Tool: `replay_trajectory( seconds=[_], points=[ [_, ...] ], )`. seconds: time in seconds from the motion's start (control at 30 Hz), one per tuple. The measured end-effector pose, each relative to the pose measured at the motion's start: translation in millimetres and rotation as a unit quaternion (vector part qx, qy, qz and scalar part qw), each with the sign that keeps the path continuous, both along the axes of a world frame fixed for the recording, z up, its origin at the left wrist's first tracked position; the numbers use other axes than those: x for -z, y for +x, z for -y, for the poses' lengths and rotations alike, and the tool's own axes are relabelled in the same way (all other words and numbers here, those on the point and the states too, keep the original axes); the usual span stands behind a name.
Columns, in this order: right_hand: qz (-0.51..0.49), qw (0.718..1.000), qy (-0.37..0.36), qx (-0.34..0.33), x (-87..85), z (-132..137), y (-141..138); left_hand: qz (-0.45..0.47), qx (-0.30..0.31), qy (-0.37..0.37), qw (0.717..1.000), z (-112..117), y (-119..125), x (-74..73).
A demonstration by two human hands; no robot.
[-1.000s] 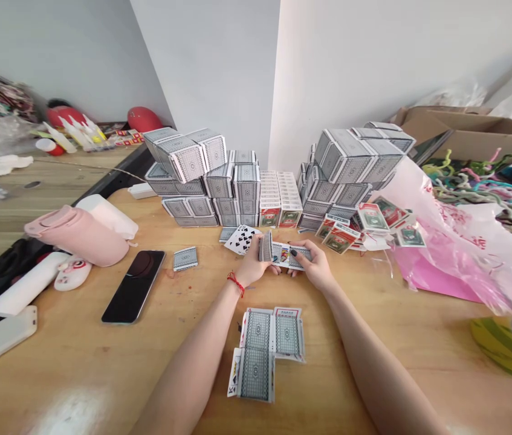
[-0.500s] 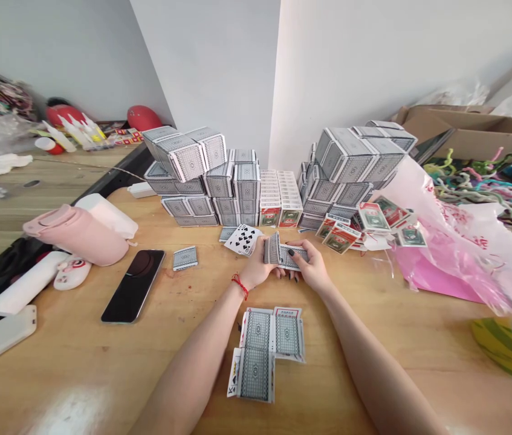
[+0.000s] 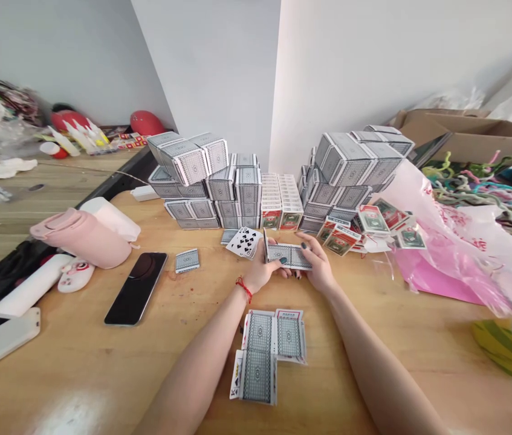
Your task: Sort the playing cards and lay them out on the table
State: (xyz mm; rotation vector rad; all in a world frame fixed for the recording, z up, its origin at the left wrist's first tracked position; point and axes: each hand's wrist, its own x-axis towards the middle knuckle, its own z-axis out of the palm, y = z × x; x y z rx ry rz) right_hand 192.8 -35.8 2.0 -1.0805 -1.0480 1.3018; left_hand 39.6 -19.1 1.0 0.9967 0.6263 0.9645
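Both hands hold playing cards (image 3: 286,255) above the table, grey patterned backs up. My left hand (image 3: 259,269), with a red string bracelet at the wrist, is closed on their left end, its thumb on top. One card or a thin packet stands nearly upright, edge-on, at that hand. My right hand (image 3: 320,264) grips the right end, fingertips partly hidden beneath. Fanned face-up spade cards (image 3: 245,241) lie just beyond my left hand. Nearer me, an L-shaped group of face-down cards (image 3: 259,368) rests on the table, with a king's edge showing at its left.
Tall stacks of card packs (image 3: 237,187) rise behind on the left, more stacks (image 3: 346,160) on the right, with boxed decks (image 3: 281,199) between. At left lie a phone (image 3: 136,289), pink bottle (image 3: 83,235) and small card packet (image 3: 187,260). Tape (image 3: 509,350) and pink plastic (image 3: 441,260) lie right.
The packet tilted up at my left hand now stands edge-on, and more of the flat card backs shows. My left thumb now presses on top of them. The view has shifted slightly.
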Motion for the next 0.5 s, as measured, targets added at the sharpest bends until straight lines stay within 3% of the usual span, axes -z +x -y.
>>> replay_trajectory(
  seconds=[0.2, 0.27, 0.33, 0.43, 0.5],
  points=[
    [-0.054, 0.994, 0.015, 0.092, 8.4, -7, 2, 0.075, -0.051, -0.084, 0.992, -7, -11, -3.0],
    [0.019, 0.994, 0.02, 0.107, 14.4, -6, -5, 0.101, -0.064, -0.099, 0.988, -9, -15, -3.5],
    [0.158, 0.982, 0.044, 0.094, 20.1, -5, -15, 0.112, -0.067, -0.107, 0.986, -10, -17, -3.5],
    [0.387, 0.906, 0.136, 0.107, 24.1, -5, -32, 0.099, -0.066, -0.107, 0.987, -11, -15, -2.1],
    [0.474, 0.857, 0.188, 0.077, 22.5, -10, -42, 0.083, -0.085, -0.093, 0.989, -11, -14, -0.3]
  ],
)
